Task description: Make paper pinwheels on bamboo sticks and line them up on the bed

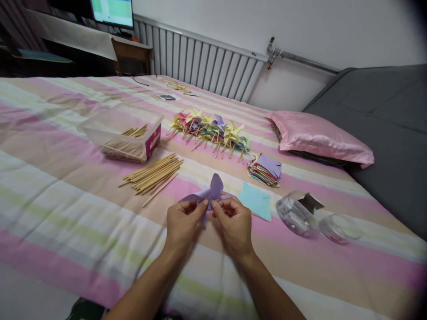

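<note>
A purple paper pinwheel shape [212, 191] is held above the striped bed cover, one flap curled upward. My left hand [182, 226] pinches its left side and my right hand [233, 224] pinches its middle from the right, fingertips almost touching. A light blue paper square [256, 201] lies just right of my hands. Loose wooden sticks [153, 174] lie in a bundle ahead and to the left.
A clear plastic box [110, 129] holding more sticks stands at the left. Finished paper pinwheels [210, 129] lie in a row further back, a stack of coloured paper squares [266, 170] to their right. A clear round container [296, 214] and lid [338, 227] lie at right, near a pink pillow [316, 135].
</note>
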{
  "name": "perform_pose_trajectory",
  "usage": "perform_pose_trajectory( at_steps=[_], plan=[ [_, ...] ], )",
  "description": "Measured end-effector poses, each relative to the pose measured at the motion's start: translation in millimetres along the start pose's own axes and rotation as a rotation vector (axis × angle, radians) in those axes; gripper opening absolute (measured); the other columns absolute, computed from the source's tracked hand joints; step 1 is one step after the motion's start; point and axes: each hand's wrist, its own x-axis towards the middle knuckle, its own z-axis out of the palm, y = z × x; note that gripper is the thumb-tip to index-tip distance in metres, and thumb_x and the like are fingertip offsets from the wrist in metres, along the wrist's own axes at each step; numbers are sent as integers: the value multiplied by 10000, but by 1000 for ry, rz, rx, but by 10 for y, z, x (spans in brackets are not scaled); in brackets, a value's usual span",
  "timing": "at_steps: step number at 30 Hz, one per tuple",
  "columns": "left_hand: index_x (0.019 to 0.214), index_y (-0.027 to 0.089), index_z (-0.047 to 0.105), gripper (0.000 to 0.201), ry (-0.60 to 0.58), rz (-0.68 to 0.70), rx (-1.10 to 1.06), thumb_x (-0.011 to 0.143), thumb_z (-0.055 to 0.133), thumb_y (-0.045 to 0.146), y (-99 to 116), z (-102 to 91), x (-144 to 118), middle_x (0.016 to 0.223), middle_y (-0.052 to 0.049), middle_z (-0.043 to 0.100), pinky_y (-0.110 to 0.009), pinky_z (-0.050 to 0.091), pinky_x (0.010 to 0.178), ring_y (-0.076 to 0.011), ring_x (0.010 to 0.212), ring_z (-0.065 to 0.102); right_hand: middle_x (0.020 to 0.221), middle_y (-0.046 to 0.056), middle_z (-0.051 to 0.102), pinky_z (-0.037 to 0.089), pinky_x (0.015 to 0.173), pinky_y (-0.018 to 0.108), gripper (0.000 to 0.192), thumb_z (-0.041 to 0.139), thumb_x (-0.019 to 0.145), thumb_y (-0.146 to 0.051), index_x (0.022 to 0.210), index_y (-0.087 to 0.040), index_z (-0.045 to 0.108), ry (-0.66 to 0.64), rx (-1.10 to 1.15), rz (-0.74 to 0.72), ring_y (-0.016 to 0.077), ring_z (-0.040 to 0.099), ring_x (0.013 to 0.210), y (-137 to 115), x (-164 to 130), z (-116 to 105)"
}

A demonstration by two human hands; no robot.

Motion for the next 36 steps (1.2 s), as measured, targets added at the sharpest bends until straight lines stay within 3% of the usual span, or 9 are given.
perform_pose_trajectory(
  at_steps=[9, 22, 28, 36],
  plan=[
    [650, 116, 730, 177, -58, 23, 24, 595, 775, 278, -13, 3, 9, 620, -42, 684, -184, 433, 514, -99, 531, 564, 893, 68, 641, 497, 623, 254, 215, 660, 744, -345, 644, -155, 647, 29, -40, -8, 152, 616, 745, -13, 18, -21],
    [627, 116, 714, 187, -77, -27, -26, 577, 782, 282, -35, 14, 10, 559, -32, 660, -178, 400, 444, -89, 471, 532, 839, 75, 647, 505, 655, 273, 220, 657, 744, -345, 620, -164, 639, 30, -31, -14, 206, 614, 885, -7, 23, -21],
    [633, 109, 717, 175, -112, 0, -6, 575, 786, 259, -14, 0, 37, 614, -44, 679, -191, 440, 534, -102, 544, 569, 791, 73, 651, 492, 657, 267, 207, 663, 739, -321, 600, -168, 652, 41, -39, -16, 208, 612, 903, -42, 38, -29],
    [575, 107, 676, 207, -60, 19, 50, 571, 775, 288, -42, -32, 82, 509, -16, 608, -200, 387, 454, -98, 459, 517, 913, 83, 672, 492, 684, 267, 196, 673, 729, -336, 611, -180, 668, 11, -6, -8, 205, 616, 938, -58, 32, -29]
  ],
)
